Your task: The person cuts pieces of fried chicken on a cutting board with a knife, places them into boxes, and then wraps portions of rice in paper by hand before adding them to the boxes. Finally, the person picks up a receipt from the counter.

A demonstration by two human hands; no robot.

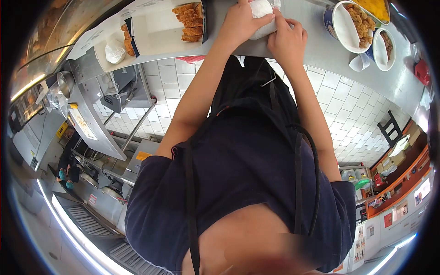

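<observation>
A white, thin-wrapped bundle (262,10) is between my hands at the top edge of the head view, partly cut off there. My left hand (243,24) grips it from the left, thumb laid across its front. On the other side my right hand (289,40) pinches the wrapping, fingers bent against the bundle. To the left, an open paper box (158,34) holds sliced fried cutlet (189,22). Beside it another box (98,52) contains a similar white bundle (115,51) and a fried piece (128,40).
On the steel counter (316,46) at right stand a paper tub (331,23) of fried chunks, a smaller bowl (376,54) of brown food and a tray of yellow food (373,8). A grey bin (120,87) sits below the counter at left.
</observation>
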